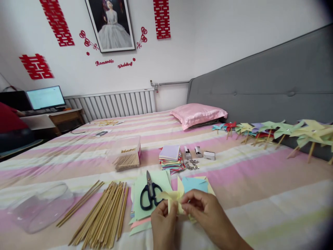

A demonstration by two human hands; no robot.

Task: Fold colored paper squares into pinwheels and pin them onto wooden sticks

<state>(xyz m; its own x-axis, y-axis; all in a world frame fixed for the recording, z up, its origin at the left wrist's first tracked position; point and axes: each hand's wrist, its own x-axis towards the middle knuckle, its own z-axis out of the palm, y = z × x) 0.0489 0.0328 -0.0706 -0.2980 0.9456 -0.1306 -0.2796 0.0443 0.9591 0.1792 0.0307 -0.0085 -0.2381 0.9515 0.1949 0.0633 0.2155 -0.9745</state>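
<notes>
A pale yellow paper pinwheel [173, 198], its corners curled inward, is pinched between my two hands. My left hand [164, 218] grips its lower left side with thumb and fingers. On the right side, the thumb and fingertips of my right hand [203, 213] close on the paper near its middle. Scissors [150, 194] with dark handles lie just left of the pinwheel, on a stack of light green paper [138, 184]. Behind my right hand are cut sheets, with a light blue piece [194, 184] on top of yellow ones.
Wooden sticks [106, 211] lie left of the paper, beside a clear plastic lid [41, 208]. Farther back stand a clear box of toothpicks [127, 158], a stack of coloured squares [170, 156] and loose metal pins [191, 164]. Finished pinwheels [283, 130] line the headboard. A person in red [10, 119] sits far left.
</notes>
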